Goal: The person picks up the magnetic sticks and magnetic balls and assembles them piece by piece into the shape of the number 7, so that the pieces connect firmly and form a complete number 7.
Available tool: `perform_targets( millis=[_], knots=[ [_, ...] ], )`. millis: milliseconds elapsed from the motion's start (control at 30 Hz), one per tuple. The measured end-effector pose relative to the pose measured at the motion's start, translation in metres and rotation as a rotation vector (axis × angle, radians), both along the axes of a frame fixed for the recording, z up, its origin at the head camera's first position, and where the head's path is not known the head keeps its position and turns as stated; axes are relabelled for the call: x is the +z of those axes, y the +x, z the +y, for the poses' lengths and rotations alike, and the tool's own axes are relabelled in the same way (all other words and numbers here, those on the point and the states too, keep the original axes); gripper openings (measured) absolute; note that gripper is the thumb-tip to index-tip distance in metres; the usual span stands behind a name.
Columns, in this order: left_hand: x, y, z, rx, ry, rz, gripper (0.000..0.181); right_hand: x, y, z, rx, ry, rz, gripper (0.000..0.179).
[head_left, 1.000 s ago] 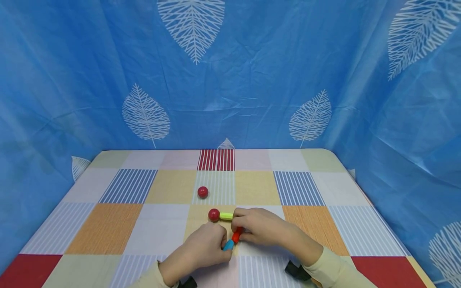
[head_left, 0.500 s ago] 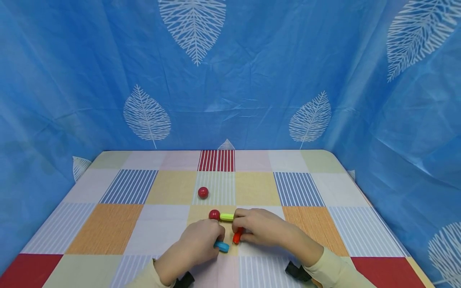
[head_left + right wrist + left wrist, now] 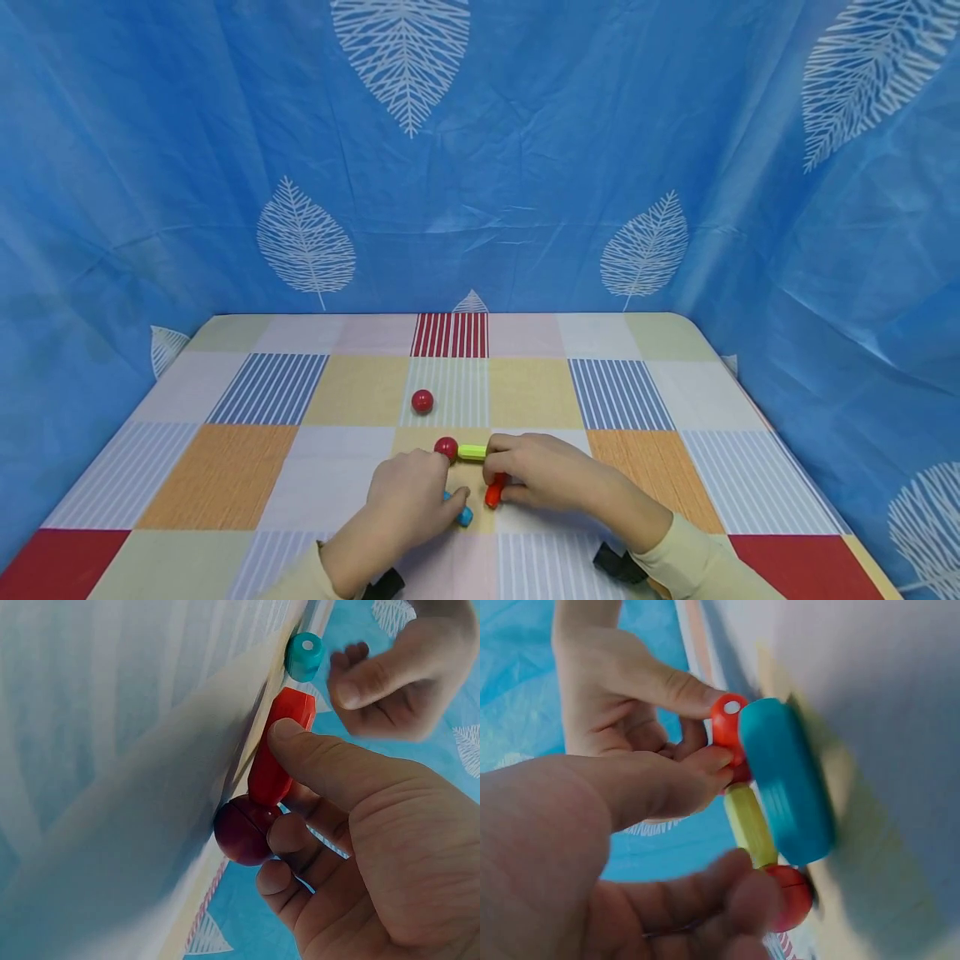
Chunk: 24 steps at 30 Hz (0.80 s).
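Note:
My right hand pinches a red magnetic stick between thumb and fingers. One end of it meets a dark red ball, which the hand hides in the head view. A yellow-green stick runs left from beneath that hand to another red ball. My left hand hovers beside a short blue stick lying on the cloth, its thumb and fingers spread apart. In the right wrist view a gap separates the blue stick from the red stick's free end.
A separate red ball lies farther back on the patchwork tablecloth. Blue curtains with white leaf prints hang behind the table and at both sides.
The blue stick has moved left, away from the red stick's end. My left hand has shifted left and its fingers have loosened off the stick. My right hand has stayed in place.

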<state>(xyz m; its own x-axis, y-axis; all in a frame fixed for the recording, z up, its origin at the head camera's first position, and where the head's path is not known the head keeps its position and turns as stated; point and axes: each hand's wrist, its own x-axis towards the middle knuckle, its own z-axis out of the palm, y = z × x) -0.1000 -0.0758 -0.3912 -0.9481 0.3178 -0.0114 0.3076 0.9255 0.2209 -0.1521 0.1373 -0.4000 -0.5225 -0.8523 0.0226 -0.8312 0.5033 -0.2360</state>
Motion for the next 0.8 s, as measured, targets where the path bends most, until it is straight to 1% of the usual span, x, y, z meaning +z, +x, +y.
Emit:
perform_targets(
  millis=[67, 133, 200, 300, 400, 633, 800],
  knots=[
    [-0.002, 0.001, 0.001, 0.040, -0.038, -0.023, 0.050, 0.000, 0.000, 0.000, 0.000, 0.002, 0.001, 0.013],
    [-0.005, 0.002, 0.002, 0.063, -0.061, -0.049, 0.053, 0.000, 0.000, 0.000, 0.002, 0.001, 0.000, 0.012],
    [-0.007, 0.001, 0.004, 0.078, -0.063, -0.060, 0.054, 0.000, 0.000, 0.000, 0.003, 0.000, -0.002, 0.013],
    [-0.009, 0.000, 0.005, 0.083, -0.044, -0.073, 0.054, 0.000, -0.001, 0.000, 0.006, 0.001, -0.002, 0.013],
    [-0.010, 0.000, 0.005, 0.070, -0.019, -0.083, 0.053, 0.000, -0.001, 0.000, 0.009, 0.000, -0.004, 0.013],
    [-0.011, 0.000, 0.007, 0.002, 0.058, -0.101, 0.042, -0.002, -0.002, 0.001, 0.022, -0.017, 0.005, 0.015],
    [-0.011, 0.002, 0.009, -0.022, 0.071, -0.117, 0.034, -0.002, -0.002, 0.002, 0.022, -0.028, 0.012, 0.015]
  ],
)
